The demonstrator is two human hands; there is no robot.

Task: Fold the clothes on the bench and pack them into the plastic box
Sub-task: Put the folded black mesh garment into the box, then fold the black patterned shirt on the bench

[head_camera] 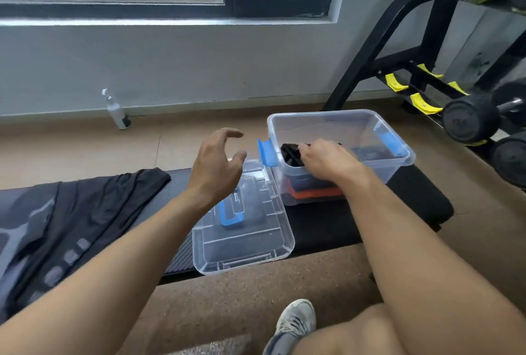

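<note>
A folded black cloth (290, 154) sits at the near left corner of the clear plastic box (341, 118), pinched in the right hand (327, 158). It should be pressed flat onto the orange and dark layers beneath. The left hand (219, 161) hovers loosely spread, empty, over the ribbed transparent lid (250, 241). A limp, silky black garment (85, 206) waits on the padded bench (412, 198).

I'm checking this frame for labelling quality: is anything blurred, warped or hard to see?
Head view: wide-angle bending curves the window sill and bench; soft daylight, no harsh glare; the dark garment at the left edge smears; both hands, left and right, and the plastic box stay fairly sharp.
</note>
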